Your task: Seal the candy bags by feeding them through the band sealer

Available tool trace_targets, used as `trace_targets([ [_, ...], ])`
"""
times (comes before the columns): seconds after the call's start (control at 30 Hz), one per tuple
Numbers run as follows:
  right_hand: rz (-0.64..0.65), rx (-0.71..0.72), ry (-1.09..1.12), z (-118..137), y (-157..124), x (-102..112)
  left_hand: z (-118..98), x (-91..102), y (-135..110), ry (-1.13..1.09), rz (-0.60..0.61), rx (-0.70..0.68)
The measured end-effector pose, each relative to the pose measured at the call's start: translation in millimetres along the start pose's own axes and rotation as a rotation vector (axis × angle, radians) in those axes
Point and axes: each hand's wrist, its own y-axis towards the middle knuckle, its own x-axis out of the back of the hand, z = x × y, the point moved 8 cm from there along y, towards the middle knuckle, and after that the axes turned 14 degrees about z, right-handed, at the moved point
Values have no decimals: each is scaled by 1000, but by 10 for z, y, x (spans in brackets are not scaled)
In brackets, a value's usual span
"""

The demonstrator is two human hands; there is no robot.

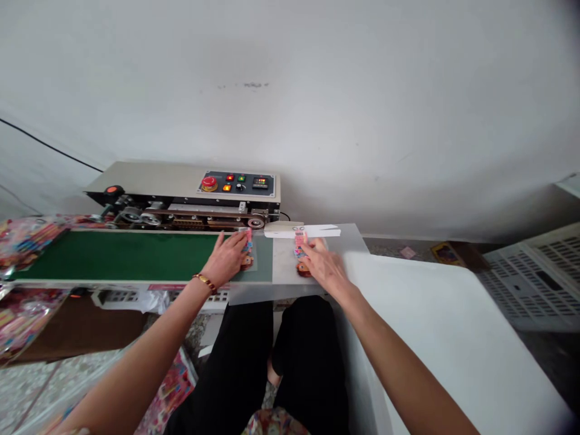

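My knees in black trousers are sitting under the near edge of a translucent plastic sheet, which is probably serving as a smooth, flat rest for what I am handling. My left hand is lying palm down over a slim, clear-edged plastic packet, perhaps to keep it straight; the fingers are covering its left side, and I cannot tell whether the thumb is pinching. My right hand is resting its fingertips on a second slim, printed packet, seemingly to hold it square; I cannot tell whether it is gripping.

Both packets are lying on the sheet, well apart, top ends pointing away from me. Each is showing pink at the top, blue in the middle and brown at the bottom; the left one is also showing a clear margin.

Beyond, a white strip of card or paper is running behind the second packet, apparently giving its top a line. To the left, a flat green conveyor belt is stretching in front of a beige machine with rollers, its panel lights glowing.
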Motion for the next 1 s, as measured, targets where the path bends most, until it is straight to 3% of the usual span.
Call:
trace_targets([
  [0.1, -17, 51, 7, 285, 70, -23, -20, 82, -21, 7, -55, 57],
  [0.2, -8, 91, 85, 448, 100, -16, -431, -18, 116, 0, -41, -51],
  [0.3, -32, 101, 194, 388, 178, 87, -860, -166, 265, -57, -47, -186],
  [0.37, -62, 90, 276, 278, 300, 202, -989, -227, 308, -92, -84, -213],
  [0.6, 20, 111, 344, 237, 842, 347, -973, -299, 275, -66, -117, -194],
  [1.0, 125, 135, 411, 233, 1028, 349, -1000, -267, 249, -86, -122, -216],
])
